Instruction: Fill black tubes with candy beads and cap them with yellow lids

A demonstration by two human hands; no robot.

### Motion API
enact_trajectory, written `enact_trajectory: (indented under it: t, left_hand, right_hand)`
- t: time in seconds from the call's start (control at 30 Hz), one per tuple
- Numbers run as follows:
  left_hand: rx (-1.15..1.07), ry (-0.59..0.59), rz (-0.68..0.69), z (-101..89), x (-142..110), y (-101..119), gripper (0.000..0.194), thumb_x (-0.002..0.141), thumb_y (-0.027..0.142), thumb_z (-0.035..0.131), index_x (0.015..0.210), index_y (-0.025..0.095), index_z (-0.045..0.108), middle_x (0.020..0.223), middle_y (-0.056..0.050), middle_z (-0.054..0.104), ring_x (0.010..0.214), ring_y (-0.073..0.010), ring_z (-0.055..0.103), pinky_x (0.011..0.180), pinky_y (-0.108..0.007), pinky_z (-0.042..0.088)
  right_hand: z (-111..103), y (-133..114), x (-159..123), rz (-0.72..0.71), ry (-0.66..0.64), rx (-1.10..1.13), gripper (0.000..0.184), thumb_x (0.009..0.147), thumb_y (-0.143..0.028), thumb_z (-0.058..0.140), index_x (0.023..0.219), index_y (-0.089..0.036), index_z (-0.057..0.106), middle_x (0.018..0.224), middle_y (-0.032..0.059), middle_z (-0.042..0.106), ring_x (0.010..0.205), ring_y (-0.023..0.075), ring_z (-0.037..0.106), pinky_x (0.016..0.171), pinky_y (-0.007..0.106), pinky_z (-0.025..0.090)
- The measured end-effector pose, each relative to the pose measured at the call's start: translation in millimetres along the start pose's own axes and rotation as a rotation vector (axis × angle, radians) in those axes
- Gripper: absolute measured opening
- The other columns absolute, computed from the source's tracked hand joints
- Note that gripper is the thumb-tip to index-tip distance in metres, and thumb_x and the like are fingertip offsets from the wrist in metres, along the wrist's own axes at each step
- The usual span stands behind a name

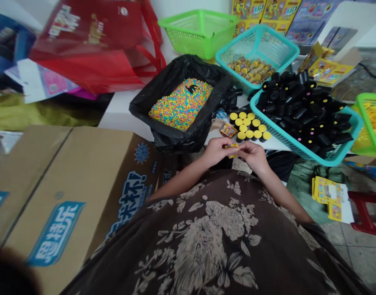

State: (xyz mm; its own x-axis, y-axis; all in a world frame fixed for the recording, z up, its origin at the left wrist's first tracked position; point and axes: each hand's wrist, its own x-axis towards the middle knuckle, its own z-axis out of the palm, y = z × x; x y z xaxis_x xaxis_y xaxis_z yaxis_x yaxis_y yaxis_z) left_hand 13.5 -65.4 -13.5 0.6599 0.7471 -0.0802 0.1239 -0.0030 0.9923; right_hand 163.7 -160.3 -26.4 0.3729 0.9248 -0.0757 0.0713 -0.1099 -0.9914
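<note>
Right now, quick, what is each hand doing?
Left hand: closed, pinching a small yellow packet.
Right hand: closed, pinching the same packet.

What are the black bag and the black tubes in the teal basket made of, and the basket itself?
The black bag looks like thin plastic film: it has soft creases and a glossy sheen. The black tubes seem to be smooth plastic with a slight shine, though the look leaves this open. The teal basket looks like moulded plastic, with even colour and lattice walls.
</note>
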Motion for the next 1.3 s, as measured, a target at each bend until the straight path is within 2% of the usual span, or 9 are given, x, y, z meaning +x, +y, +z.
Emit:
enact_trajectory:
  t: [0.1, 0.2, 0.4, 0.5, 0.63, 0.83, 1.1, 1.2, 1.3]
  left_hand:
    - [-0.018, 0.050, -0.020, -5.4, 7.5, -4.0, 0.027, 0.074, 0.037, 0.083, 0.065, 0.018, 0.066, 0.060, 0.003, 0.058, 0.058, -0.0107, 0.047, 0.058, -0.023, 0.036]
    - [0.027, 0.208, 0.025, -6.8, 28.2, -7.4, 0.025, 0.081, 0.034, 0.075, 0.064, 0.019, 0.064, 0.059, 0.003, 0.056, 0.060, -0.0119, 0.047, 0.060, -0.024, 0.036]
    - [0.299, 0.385, 0.145, -2.2, 72.7, -9.9, 0.041, 0.082, 0.019, 0.074, 0.051, 0.020, 0.048, 0.065, 0.000, 0.046, 0.072, -0.0167, 0.047, 0.069, -0.028, 0.038]
    - [0.363, 0.373, 0.127, -2.5, 80.0, -13.2, 0.038, 0.080, 0.013, 0.073, 0.051, 0.021, 0.050, 0.069, -0.001, 0.047, 0.073, -0.0184, 0.049, 0.071, -0.030, 0.039]
    - [0.349, 0.364, 0.138, -8.6, 82.4, -17.4, 0.028, 0.076, 0.007, 0.072, 0.059, 0.020, 0.056, 0.070, 0.000, 0.055, 0.073, -0.0171, 0.051, 0.073, -0.028, 0.040]
    - [0.287, 0.359, 0.133, -14.3, 75.8, -11.6, 0.022, 0.083, 0.012, 0.071, 0.066, 0.020, 0.059, 0.069, 0.001, 0.059, 0.069, -0.0161, 0.052, 0.072, -0.028, 0.040]
    - [0.333, 0.460, 0.229, -13.3, 49.6, 10.3, 0.026, 0.091, 0.017, 0.070, 0.067, 0.021, 0.061, 0.079, -0.003, 0.059, 0.086, -0.0197, 0.057, 0.081, -0.030, 0.043]
    - [0.236, 0.505, 0.226, -15.0, 39.3, 16.4, 0.025, 0.090, 0.018, 0.073, 0.067, 0.021, 0.063, 0.077, -0.002, 0.060, 0.085, -0.0177, 0.058, 0.080, -0.028, 0.043]
    - [0.052, 0.497, 0.163, -12.5, 22.7, 14.7, 0.025, 0.088, 0.026, 0.078, 0.067, 0.020, 0.065, 0.071, 0.001, 0.060, 0.074, -0.0141, 0.057, 0.071, -0.026, 0.043]
  right_hand:
    - [2.8, 2.8, -0.5, -0.021, 0.042, 0.028, 0.042, 0.067, -0.057, 0.086, 0.075, -0.020, 0.068, 0.060, -0.0037, 0.062, 0.050, 0.0103, 0.048, 0.050, 0.025, 0.040]
    - [2.4, 7.5, -0.8, -0.101, 0.099, -0.049, 0.037, 0.080, -0.056, 0.078, 0.085, -0.020, 0.070, 0.069, -0.0007, 0.068, 0.056, 0.0132, 0.055, 0.055, 0.028, 0.049]
    - [17.4, 5.8, 7.3, -0.427, 0.056, -0.787, 0.017, 0.094, -0.027, 0.059, 0.099, -0.018, 0.072, 0.109, 0.0149, 0.074, 0.094, 0.0258, 0.070, 0.084, 0.039, 0.060]
    - [37.4, -2.6, 15.5, -0.401, -0.089, -1.086, 0.023, 0.095, -0.017, 0.051, 0.106, -0.014, 0.071, 0.134, 0.0229, 0.067, 0.103, 0.0295, 0.070, 0.086, 0.041, 0.060]
    - [58.4, -11.8, 22.9, -0.305, -0.174, -1.268, 0.034, 0.094, -0.011, 0.047, 0.121, -0.006, 0.066, 0.153, 0.0325, 0.053, 0.107, 0.0342, 0.070, 0.090, 0.046, 0.060]
    - [62.9, -14.0, 22.4, -0.235, -0.202, -1.328, 0.040, 0.094, -0.012, 0.047, 0.129, -0.002, 0.064, 0.161, 0.0354, 0.043, 0.104, 0.0343, 0.073, 0.086, 0.045, 0.061]
    - [63.4, -12.5, 25.4, -0.189, -0.183, -1.277, 0.040, 0.095, -0.016, 0.050, 0.131, -0.003, 0.062, 0.164, 0.0344, 0.040, 0.103, 0.0350, 0.074, 0.086, 0.046, 0.062]
    - [58.3, -6.5, 22.3, -0.267, -0.102, -1.154, 0.028, 0.095, -0.020, 0.054, 0.119, -0.007, 0.065, 0.156, 0.0329, 0.049, 0.108, 0.0347, 0.072, 0.089, 0.047, 0.061]
    - [46.0, -0.8, 11.9, -0.397, 0.080, -0.850, 0.024, 0.098, -0.031, 0.058, 0.115, -0.015, 0.061, 0.129, 0.0225, 0.068, 0.096, 0.0280, 0.071, 0.083, 0.042, 0.061]
